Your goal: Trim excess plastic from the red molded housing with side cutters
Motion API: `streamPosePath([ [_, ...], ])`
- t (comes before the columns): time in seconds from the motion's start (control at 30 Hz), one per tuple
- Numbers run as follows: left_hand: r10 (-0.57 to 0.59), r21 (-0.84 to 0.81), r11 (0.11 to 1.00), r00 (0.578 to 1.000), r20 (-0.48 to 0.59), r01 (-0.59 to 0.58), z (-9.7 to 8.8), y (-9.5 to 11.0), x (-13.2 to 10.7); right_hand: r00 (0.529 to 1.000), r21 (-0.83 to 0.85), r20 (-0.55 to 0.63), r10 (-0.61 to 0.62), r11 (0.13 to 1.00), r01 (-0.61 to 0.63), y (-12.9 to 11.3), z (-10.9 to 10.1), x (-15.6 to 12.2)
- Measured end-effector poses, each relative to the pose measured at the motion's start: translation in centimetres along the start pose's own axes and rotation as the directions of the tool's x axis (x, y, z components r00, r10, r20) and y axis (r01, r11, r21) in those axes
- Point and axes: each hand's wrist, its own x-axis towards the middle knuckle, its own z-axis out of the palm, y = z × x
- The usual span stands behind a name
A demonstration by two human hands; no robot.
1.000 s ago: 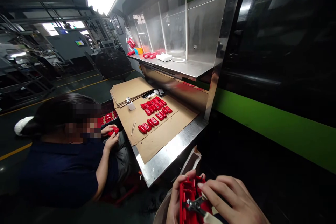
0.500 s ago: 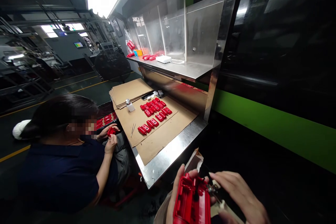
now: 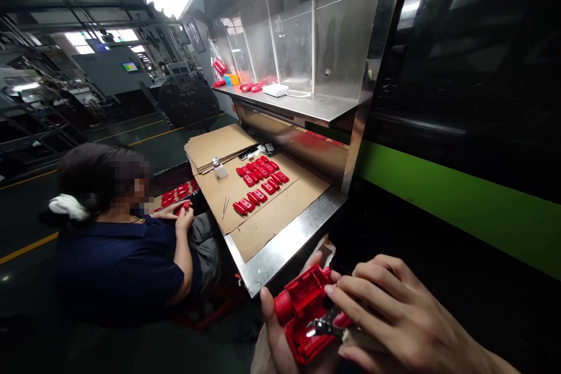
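Observation:
At the bottom of the head view my left hand (image 3: 280,339) cradles a red plastic housing (image 3: 302,310) from below, its open inner side facing up. My right hand (image 3: 394,321) is closed round a small metal cutting tool (image 3: 326,326) with a pale handle, and the tool's jaws touch the housing's right edge. Both hands hover just off the near corner of a steel workbench (image 3: 284,248).
Cardboard sheets on the bench carry several red parts (image 3: 258,181), a small bottle (image 3: 218,168) and tweezers (image 3: 225,206). A seated person in dark blue (image 3: 118,257) handles a red part at left. A steel shelf (image 3: 298,102) holds a white box and more red parts.
I have turned the red housing from upright to lying sideways in my left hand. My right hand brought the tool back onto it. The seated person turned their head away.

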Motion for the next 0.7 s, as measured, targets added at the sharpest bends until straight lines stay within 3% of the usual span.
streamPosePath([
  [0.27,-0.027,-0.024,0.999,0.999,0.025,0.027,3.1,0.1,-0.3,0.994,0.020,-0.021,-0.104,0.994,0.104,-0.5,0.5,0.2],
  [0.7,-0.002,0.078,0.997,1.000,-0.024,0.004,3.1,0.2,-1.3,0.994,-0.013,-0.018,-0.108,0.994,0.108,-1.2,0.0,-0.3],
])
